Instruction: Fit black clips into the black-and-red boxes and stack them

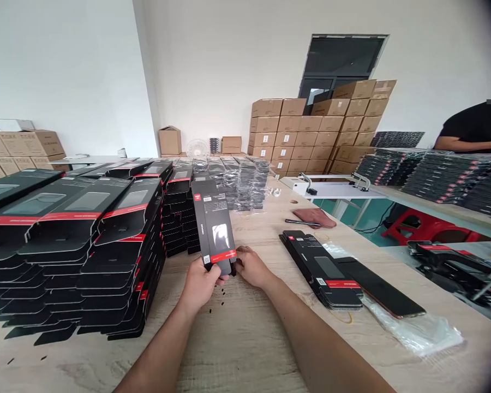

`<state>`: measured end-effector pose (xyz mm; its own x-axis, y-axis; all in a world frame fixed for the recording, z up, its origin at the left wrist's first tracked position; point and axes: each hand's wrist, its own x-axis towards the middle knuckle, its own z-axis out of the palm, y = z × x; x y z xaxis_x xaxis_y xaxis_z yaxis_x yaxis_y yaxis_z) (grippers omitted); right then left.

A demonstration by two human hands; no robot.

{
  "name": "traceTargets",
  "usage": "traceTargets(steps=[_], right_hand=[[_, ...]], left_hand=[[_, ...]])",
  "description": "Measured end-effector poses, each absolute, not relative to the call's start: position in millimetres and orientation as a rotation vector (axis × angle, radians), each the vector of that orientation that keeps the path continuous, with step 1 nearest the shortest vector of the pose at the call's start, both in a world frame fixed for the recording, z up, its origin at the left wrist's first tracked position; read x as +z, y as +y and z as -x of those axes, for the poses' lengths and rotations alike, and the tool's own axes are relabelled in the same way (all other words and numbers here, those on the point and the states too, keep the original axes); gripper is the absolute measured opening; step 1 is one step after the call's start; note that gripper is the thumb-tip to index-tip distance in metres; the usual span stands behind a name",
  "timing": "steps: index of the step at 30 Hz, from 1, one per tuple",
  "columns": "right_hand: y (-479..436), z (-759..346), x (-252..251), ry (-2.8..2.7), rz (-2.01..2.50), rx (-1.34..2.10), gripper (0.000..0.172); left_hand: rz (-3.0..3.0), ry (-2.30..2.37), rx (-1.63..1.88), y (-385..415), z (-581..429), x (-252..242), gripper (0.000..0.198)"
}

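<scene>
A black cardboard box (pixel 204 226) with a clear window and a red stripe is held tilted up over the table. My left hand (pixel 200 284) grips its lower end, thumb across the front flap. At the box's lower right edge is my right hand (pixel 249 266), its fingers curled in at the side; its fingertips are partly hidden, so what they pinch is unclear. Small black scraps (pixel 222 297) lie on the wood just below. To the right rests a flat pile of similar black boxes (pixel 323 267).
Tall stacks of window boxes (pixel 77 240) fill the left side. Wrapped bundles (pixel 241 183) stand behind. A dark phone-like slab (pixel 380 286), plastic bags (pixel 417 330), a brown pouch (pixel 317 217) and a pen (pixel 303 222) lie right. Beyond, a person (pixel 474 128) is beside more stacks.
</scene>
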<state>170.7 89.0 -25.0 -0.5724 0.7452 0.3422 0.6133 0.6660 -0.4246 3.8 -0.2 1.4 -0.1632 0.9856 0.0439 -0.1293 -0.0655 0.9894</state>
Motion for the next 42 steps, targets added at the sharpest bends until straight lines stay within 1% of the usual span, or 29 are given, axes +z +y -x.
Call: traceTargets(steps=[3,8,12,15,20,24,26,29,32,35,38,42], right_hand=[[87,-170,-23,-2.373,1.135,0.357,0.025],[89,-187,-27,-2.234,1.402,0.511,0.019],[91,-196,-24,-2.18,1.533,0.447,0.016],[89,-199,-19,-2.183,1.582,0.404,0.016],[81,-200,-12,-2.215,1.605,0.373,0.009],[74,-193,-11,-2.231,1.534,0.402,0.009],[67,-184,-10,-2.198,1.369,0.517,0.01],[51,-169,-9,-2.047,0.994,0.763,0.013],[38,-156,-8,-1.971,0.8,0.845,0.011],[34,-150,-8,-1.903,0.791,0.829,0.009],[35,-150,-7,-1.867,0.829,0.786,0.013],[35,-151,2,-2.017,0.949,0.624,0.017]], left_hand=[[-1.046,1.26,1.439,1,-3,-1,0.01],[-1.055,1.28,1.413,-1,-1,-2,0.015],[-1.1,1.317,1.379,-4,0,-3,0.013],[-1.133,1.365,1.384,-5,3,-5,0.02],[-1.292,1.391,1.404,-5,6,-9,0.03],[-1.532,1.408,1.441,-5,6,-9,0.033],[-1.567,1.382,1.448,-5,6,-8,0.035],[-1.532,1.284,1.48,-3,3,-8,0.036],[-1.509,1.219,1.512,-2,-2,-10,0.034],[-1.513,1.216,1.566,-3,-6,-11,0.031],[-1.546,1.213,1.596,-5,-9,-7,0.028],[-1.551,1.244,1.602,-8,-11,0,0.028]])
